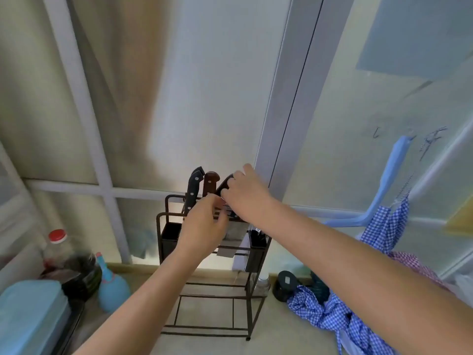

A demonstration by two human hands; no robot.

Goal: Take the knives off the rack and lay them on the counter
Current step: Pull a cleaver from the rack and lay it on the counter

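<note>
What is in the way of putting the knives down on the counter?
Nothing visible blocks it. The bare counter in front of the rack is open; the checked cloth lies to the right and the bottles to the left.

The counter (286, 326) in front of the rack (204, 298) is bare at lower centre, the one open stretch for a hand to pass. At lower left it is hemmed by a blue box (28, 319), a dark round pot (82, 278), a red-capped bottle (55, 249) and a small blue spray bottle (111, 288). At lower right a checked blue cloth (330, 313), a dark jar (285, 285) and a small clear bottle (262, 284) crowd the rack's side. Above the knife handles the middle of the frame is open up to the window (217, 98). Both hands, left hand (204, 226) and right hand (245, 196), fill the rack's top, and the forearms cross the approach from below
</note>
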